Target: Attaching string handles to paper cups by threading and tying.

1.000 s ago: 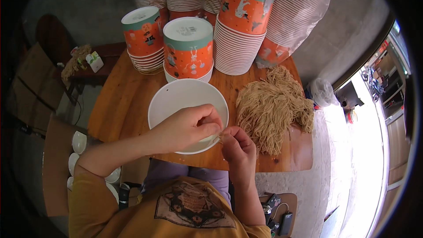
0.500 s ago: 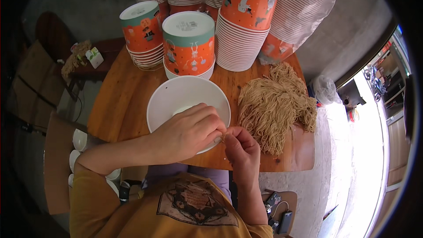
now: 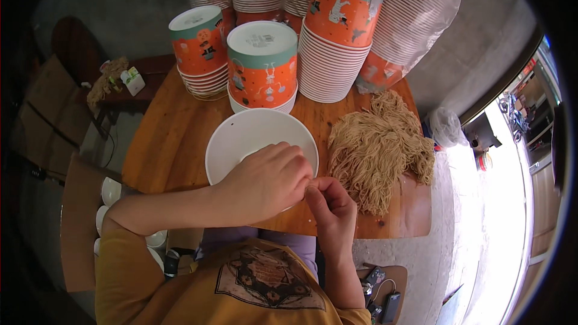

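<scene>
An open paper bucket (image 3: 226,144), white inside, stands in front of me with a small dark hole near its far left rim. My left hand (image 3: 271,177) reaches across it, fingers curled closed over its right near rim. Right beside that rim, my right hand (image 3: 331,204) pinches with thumb and forefinger, touching the left fingertips. Whatever lies between the fingers is too small and covered to make out. To the right of the bucket lies a heap of tan cords (image 3: 379,153) on the wooden table (image 3: 162,144).
Behind the bucket stand upside-down stacks of orange and green paper buckets: a short one (image 3: 198,42), a middle one (image 3: 263,63) and a tall one (image 3: 340,24). A plastic-wrapped stack (image 3: 412,18) leans at the back right. At lower left is a cardboard box (image 3: 78,229) with white buckets.
The whole view has shifted slightly, so the table and buckets appear a little lower and further right. Both hands keep their closed grip at the bucket's rim, the fingers moving only slightly.
</scene>
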`<state>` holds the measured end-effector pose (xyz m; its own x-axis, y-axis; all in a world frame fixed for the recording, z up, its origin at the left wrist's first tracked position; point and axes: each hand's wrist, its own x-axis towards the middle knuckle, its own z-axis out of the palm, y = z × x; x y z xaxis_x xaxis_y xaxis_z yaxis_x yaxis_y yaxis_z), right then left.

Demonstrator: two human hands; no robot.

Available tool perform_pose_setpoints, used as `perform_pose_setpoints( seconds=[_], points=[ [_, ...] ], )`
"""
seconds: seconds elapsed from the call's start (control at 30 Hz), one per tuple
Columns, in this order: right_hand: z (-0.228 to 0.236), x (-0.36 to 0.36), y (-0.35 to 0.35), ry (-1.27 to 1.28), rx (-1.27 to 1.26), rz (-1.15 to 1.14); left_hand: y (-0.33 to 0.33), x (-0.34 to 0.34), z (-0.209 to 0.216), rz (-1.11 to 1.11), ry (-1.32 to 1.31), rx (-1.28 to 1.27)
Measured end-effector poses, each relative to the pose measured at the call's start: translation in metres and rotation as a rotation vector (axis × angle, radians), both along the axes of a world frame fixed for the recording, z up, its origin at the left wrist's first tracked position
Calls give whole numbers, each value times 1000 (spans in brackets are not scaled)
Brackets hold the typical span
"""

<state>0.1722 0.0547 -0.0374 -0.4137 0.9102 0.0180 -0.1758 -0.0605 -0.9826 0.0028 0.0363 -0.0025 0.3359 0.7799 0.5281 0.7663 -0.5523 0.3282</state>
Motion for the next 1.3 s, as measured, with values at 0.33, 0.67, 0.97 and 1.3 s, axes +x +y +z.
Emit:
perform_pose_setpoints(
  seconds=[0.33,0.67,0.97,1.3],
  points=[
    [4,0,2,-12,-22,9,8,-16,2,37,-733,-738],
    [4,0,4,0,-55,22,-2,-14,4,-41,-312,-421],
    [5,0,6,-31,-29,21,5,-18,8,50,-577,-722],
    [1,-2,3,26,-55,-31,2,-16,5,-60,-579,-827]
  ],
)
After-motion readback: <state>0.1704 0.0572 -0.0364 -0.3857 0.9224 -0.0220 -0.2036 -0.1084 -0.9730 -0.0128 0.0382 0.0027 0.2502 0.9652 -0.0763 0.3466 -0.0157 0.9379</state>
